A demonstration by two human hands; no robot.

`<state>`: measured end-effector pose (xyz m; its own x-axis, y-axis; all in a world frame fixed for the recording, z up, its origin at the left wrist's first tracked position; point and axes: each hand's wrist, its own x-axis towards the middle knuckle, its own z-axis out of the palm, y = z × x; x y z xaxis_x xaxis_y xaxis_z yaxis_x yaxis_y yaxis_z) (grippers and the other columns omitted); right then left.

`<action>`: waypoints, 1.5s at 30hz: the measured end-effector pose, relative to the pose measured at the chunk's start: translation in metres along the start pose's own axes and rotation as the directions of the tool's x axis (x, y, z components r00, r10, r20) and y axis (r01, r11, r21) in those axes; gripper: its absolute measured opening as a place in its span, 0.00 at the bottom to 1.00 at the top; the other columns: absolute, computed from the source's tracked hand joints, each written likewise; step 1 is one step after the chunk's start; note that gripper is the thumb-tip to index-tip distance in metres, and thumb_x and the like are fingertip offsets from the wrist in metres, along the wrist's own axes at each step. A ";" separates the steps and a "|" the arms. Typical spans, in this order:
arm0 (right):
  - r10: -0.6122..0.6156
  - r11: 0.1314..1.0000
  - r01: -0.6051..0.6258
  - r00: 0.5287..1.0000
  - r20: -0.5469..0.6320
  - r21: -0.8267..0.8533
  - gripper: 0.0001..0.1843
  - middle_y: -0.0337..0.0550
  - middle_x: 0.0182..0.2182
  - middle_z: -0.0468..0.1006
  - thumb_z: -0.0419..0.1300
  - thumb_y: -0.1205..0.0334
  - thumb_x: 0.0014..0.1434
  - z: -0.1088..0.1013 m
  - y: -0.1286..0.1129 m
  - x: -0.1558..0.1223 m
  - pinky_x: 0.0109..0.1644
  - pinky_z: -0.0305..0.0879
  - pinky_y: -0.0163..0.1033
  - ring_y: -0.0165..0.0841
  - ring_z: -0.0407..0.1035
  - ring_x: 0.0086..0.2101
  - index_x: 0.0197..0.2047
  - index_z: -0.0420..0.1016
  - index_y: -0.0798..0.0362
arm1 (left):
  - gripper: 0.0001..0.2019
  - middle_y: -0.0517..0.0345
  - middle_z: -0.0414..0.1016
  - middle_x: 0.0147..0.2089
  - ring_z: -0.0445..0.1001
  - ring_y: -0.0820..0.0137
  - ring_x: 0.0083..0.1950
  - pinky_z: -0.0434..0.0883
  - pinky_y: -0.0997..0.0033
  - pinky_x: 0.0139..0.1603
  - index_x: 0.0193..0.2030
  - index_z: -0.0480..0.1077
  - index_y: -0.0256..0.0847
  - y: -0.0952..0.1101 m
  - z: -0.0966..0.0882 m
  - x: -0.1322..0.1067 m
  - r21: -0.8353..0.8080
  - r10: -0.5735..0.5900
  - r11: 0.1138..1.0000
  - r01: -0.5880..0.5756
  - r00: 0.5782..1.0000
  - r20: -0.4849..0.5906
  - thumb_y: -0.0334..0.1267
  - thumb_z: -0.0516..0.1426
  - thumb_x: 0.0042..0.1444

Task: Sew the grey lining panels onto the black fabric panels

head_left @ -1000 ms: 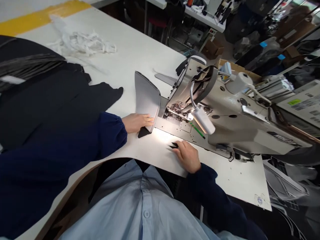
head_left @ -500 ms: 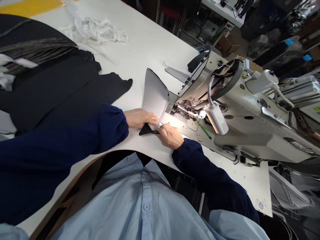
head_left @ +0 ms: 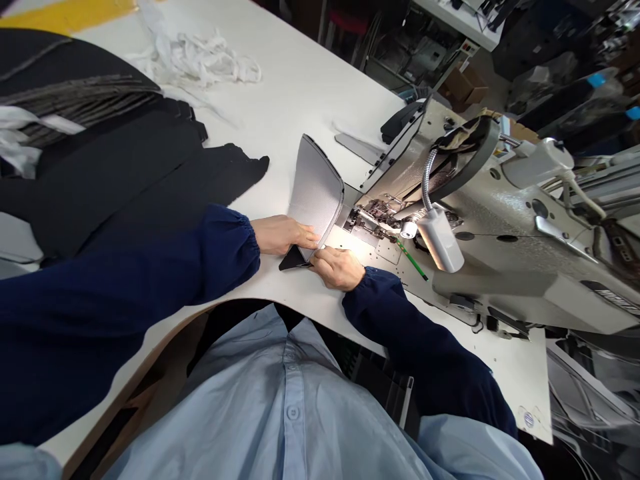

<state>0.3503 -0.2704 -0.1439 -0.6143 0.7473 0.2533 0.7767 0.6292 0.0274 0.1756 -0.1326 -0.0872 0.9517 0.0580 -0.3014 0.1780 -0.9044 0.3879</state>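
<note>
A stiff grey mesh panel (head_left: pixel 316 190) with a dark bound edge stands up on the white sewing table (head_left: pixel 300 87), its right edge next to the needle area of the sewing machine (head_left: pixel 480 220). My left hand (head_left: pixel 283 235) lies flat with fingers stretched against the panel's lower left side, over a small black piece (head_left: pixel 291 259) at its foot. My right hand (head_left: pixel 337 268) is closed in a pinch at the panel's lower corner, holding something small and dark that I cannot make out.
Black fabric pieces (head_left: pixel 125 173) are piled on the table's left. A tangle of white strips (head_left: pixel 195 60) lies at the back. A gooseneck lamp (head_left: pixel 440 237) lights the needle plate. Shelves and boxes stand beyond the table.
My right hand left the table in front of the machine with a small dark object and moved left to the panel's lower corner. The left hand stayed on the panel.
</note>
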 end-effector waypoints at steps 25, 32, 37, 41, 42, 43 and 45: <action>0.410 0.887 -0.459 0.838 -0.360 -0.058 0.16 0.55 0.44 0.73 0.51 0.69 0.64 -0.048 -0.034 -0.090 0.47 0.67 0.48 0.42 0.69 0.45 0.54 0.68 0.56 | 0.29 0.49 0.69 0.62 0.70 0.61 0.57 0.68 0.70 0.54 0.56 0.70 0.42 -0.042 -0.006 -0.005 0.257 0.153 0.961 -0.101 0.969 -0.194 0.23 0.57 0.45; 0.040 0.989 0.042 0.851 -0.524 0.145 0.16 0.46 0.37 0.77 0.47 0.73 0.62 -0.064 -0.100 -0.016 0.48 0.66 0.43 0.34 0.71 0.42 0.45 0.74 0.56 | 0.12 0.52 0.77 0.40 0.73 0.66 0.40 0.67 0.71 0.33 0.39 0.73 0.40 0.009 -0.013 -0.035 0.294 0.053 0.955 0.049 0.942 -0.330 0.23 0.54 0.52; -0.001 0.994 0.048 0.895 -0.445 0.095 0.20 0.49 0.44 0.78 0.46 0.74 0.61 -0.065 -0.115 0.011 0.57 0.62 0.46 0.38 0.66 0.54 0.50 0.74 0.56 | 0.13 0.49 0.75 0.44 0.74 0.67 0.36 0.65 0.71 0.28 0.45 0.68 0.38 0.070 -0.047 -0.071 0.329 -0.079 0.918 0.221 0.916 -0.394 0.24 0.48 0.57; 0.089 0.995 -0.100 0.941 -0.326 -0.020 0.22 0.57 0.49 0.74 0.50 0.75 0.57 -0.041 -0.101 0.032 0.60 0.57 0.60 0.50 0.62 0.57 0.53 0.71 0.57 | 0.07 0.50 0.77 0.39 0.76 0.66 0.38 0.70 0.72 0.35 0.39 0.69 0.37 0.066 -0.045 -0.071 0.036 -0.336 0.928 0.372 0.873 -0.355 0.30 0.51 0.60; 0.096 0.994 -0.110 0.952 -0.292 -0.030 0.20 0.58 0.47 0.74 0.51 0.74 0.57 -0.032 -0.096 0.037 0.60 0.57 0.62 0.52 0.63 0.56 0.52 0.71 0.58 | 0.06 0.51 0.77 0.38 0.77 0.66 0.38 0.70 0.73 0.36 0.37 0.70 0.37 0.057 -0.040 -0.069 -0.039 -0.407 0.907 0.419 0.850 -0.336 0.31 0.51 0.60; 0.093 0.994 -0.106 0.959 -0.266 -0.034 0.18 0.57 0.44 0.74 0.53 0.74 0.57 -0.023 -0.092 0.040 0.59 0.58 0.63 0.52 0.64 0.54 0.49 0.72 0.58 | 0.06 0.53 0.78 0.36 0.77 0.67 0.38 0.70 0.74 0.36 0.35 0.70 0.37 0.046 -0.036 -0.066 -0.094 -0.469 0.880 0.465 0.824 -0.317 0.32 0.52 0.60; 0.075 0.996 -0.082 0.966 -0.246 -0.017 0.12 0.53 0.39 0.74 0.54 0.74 0.57 -0.007 -0.083 0.044 0.59 0.61 0.62 0.49 0.67 0.49 0.42 0.73 0.55 | 0.06 0.56 0.78 0.36 0.76 0.69 0.38 0.69 0.76 0.35 0.36 0.71 0.39 0.021 -0.032 -0.067 -0.139 -0.558 0.827 0.544 0.771 -0.307 0.34 0.53 0.61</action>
<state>0.2598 -0.2915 -0.1282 -0.5008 0.7169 0.4850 0.8267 0.5622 0.0226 0.1238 -0.1418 -0.0314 0.7108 0.6797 -0.1811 0.7000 -0.6579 0.2779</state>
